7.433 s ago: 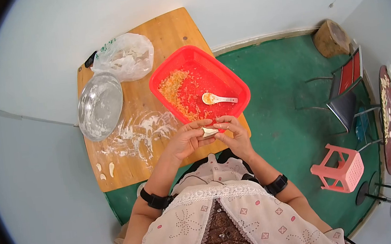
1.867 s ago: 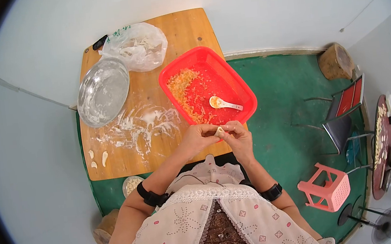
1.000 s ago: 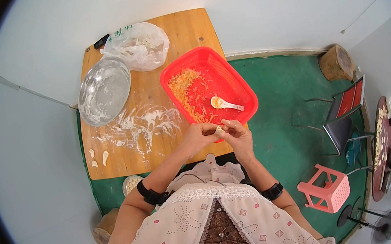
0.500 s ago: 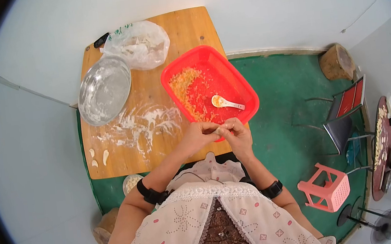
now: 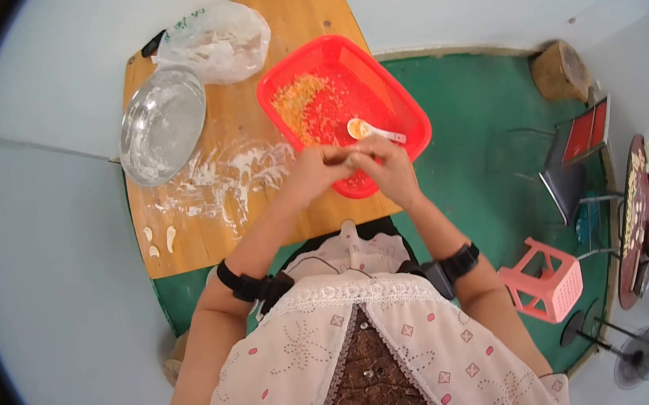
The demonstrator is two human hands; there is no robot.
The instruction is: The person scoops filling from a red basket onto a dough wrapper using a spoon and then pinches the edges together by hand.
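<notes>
Head view: left hand (image 5: 313, 176) and right hand (image 5: 389, 169) meet fingertip to fingertip over the near rim of the red tray (image 5: 410, 109), both pinched shut on a small dumpling (image 5: 352, 159), mostly hidden by the fingers. Compared with half a second ago, the hands have lifted forward over the tray and the pinch looks tighter; judged, sealing is near done. A spoon (image 5: 372, 130) lies in the filling. Finished dumplings (image 5: 161, 241) sit on the floured table (image 5: 263, 225), beside a metal bowl (image 5: 162, 125).

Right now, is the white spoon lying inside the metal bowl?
No, the white spoon lies in the red tray, while the metal bowl holds only flour.
</notes>
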